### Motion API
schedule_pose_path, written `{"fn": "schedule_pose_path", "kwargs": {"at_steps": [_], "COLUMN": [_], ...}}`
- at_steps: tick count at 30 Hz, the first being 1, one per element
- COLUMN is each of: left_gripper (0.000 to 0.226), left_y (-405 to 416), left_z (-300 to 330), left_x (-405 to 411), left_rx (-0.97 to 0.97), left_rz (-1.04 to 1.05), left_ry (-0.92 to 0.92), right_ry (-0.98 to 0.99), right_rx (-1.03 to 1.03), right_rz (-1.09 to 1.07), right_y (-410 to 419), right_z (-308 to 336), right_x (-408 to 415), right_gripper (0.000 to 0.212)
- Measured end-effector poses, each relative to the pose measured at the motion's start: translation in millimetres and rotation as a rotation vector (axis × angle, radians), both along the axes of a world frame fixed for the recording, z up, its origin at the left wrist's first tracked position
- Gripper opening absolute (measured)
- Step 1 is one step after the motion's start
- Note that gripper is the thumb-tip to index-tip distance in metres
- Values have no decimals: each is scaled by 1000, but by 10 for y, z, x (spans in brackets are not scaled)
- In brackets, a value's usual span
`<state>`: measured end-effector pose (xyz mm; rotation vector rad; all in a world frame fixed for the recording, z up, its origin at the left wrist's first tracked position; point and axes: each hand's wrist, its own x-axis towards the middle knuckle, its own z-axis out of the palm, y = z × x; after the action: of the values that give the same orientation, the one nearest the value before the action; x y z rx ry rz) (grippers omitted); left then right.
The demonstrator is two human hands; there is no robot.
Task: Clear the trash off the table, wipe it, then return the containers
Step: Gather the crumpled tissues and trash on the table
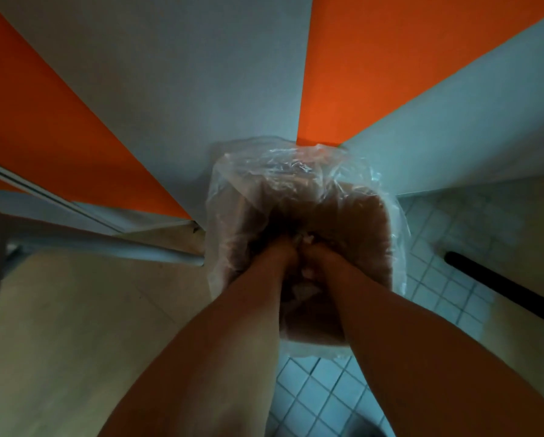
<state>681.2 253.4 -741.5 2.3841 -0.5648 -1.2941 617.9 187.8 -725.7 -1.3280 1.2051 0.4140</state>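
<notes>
A brown trash bin lined with a clear plastic bag stands on the floor against the wall. Both my arms reach down into its dark opening. My left hand and my right hand sit side by side deep inside, over pale crumpled trash that shows between the wrists. The dim light hides how the fingers lie and whether they hold anything.
Orange and white wall panels rise behind the bin. A grey metal tube of some furniture ends just left of the bin. White tiled floor lies at the right and below, with a black bar on it.
</notes>
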Motion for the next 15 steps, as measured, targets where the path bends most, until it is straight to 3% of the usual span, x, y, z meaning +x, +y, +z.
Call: {"fn": "schedule_pose_path", "kwargs": {"at_steps": [4,6,9,13,15], "left_gripper": [41,52,75,77,78], "left_y": [-12,33,148,393,539], "left_z": [83,284,740,1584,2057], "left_x": [46,45,-17,-184,-308], "left_rx": [9,-6,-84,-95,-82], "left_rz": [-50,-32,14,29,51], "left_ry": [-5,-46,-131,-171,-156], "right_ry": [-114,-140,-117,-16,-35], "right_rx": [286,333,149,-205,-281], "right_rz": [-326,-385,-348,-208,-122], "right_y": [-40,-61,-45,26,125], "right_z": [58,250,706,1375,1837], "right_x": [26,27,23,-163,-289], "right_gripper": [29,25,19,69,64]}}
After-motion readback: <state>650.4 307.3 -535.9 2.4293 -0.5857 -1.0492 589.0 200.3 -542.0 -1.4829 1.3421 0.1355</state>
